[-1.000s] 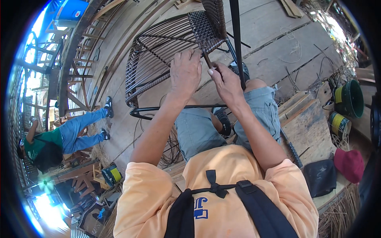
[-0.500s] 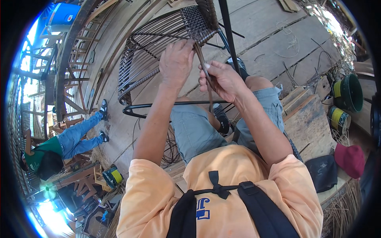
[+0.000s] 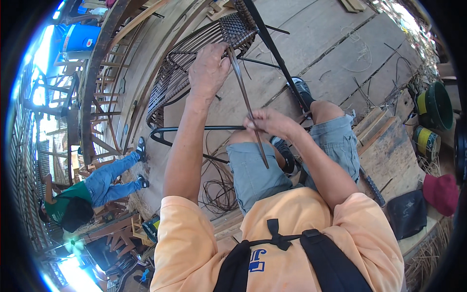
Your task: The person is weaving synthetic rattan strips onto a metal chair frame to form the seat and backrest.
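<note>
The right hand [image 3: 272,122] has its fingers curled around a flat brown strip [image 3: 242,80], which passes them and ends loose above the thigh. The left hand [image 3: 209,70] is bent at the strip's upper end, beside the woven patch [image 3: 237,30] of a dark chair [image 3: 168,80]; its fingertips are partly hidden, so I cannot tell whether they pinch. The strip slants down from that patch, across the chair's black bar [image 3: 204,128]. Beyond the left forearm, a loose coil of dark strands [image 3: 219,194] lies on the floor.

To the right, 2 containers lean beside some boards [image 3: 374,127]: a green bucket [image 3: 441,104] with a yellow label, its mouth showing a dark interior, and a smaller pot [image 3: 427,142], also yellow-labelled. What either holds cannot be made out. Nearer are a black bag-like item [image 3: 407,215] and a dark red hat [image 3: 440,194]. At the left, a blue box [image 3: 80,41] stands near the railing; its inside is out of sight.

Compared with 0.5 s ago, the right hand sits lower along the strip, farther from the left hand, and a longer, straighter stretch shows between the 2 hands.
</note>
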Motion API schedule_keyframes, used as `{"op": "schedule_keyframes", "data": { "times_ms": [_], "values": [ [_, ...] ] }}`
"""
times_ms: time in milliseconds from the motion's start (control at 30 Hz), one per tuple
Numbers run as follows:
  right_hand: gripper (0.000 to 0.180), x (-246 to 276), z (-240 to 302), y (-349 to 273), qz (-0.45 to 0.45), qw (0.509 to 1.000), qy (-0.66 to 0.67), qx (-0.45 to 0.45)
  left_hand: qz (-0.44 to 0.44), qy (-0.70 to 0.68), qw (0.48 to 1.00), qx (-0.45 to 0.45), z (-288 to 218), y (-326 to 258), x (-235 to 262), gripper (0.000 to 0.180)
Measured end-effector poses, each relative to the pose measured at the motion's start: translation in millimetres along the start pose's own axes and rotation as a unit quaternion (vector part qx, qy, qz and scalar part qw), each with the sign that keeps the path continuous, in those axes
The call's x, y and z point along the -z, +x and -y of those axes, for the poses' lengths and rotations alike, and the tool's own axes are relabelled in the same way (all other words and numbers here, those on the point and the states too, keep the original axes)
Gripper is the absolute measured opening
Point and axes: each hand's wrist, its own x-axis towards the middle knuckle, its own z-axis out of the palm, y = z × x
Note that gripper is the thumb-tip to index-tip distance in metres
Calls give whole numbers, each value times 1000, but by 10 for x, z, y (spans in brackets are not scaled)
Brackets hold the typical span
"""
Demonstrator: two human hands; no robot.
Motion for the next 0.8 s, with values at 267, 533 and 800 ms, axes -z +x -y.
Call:
{"op": "schedule_keyframes", "data": {
  "times_ms": [267, 533, 800],
  "values": [
    [14, -61, 1, -333, 69, 997, -26, -36, -46, 83, 995, -39, -174, -128, 20, 44],
    [21, 94, 119, -343, 132, 983, -101, -75, -97, 94, 990, 28, -530, -380, 65, 37],
    [23, 129, 52, -345, 144, 979, -124, -74, 63, -622, 671, 400, -642, -445, -58, 31]
  ]
}}
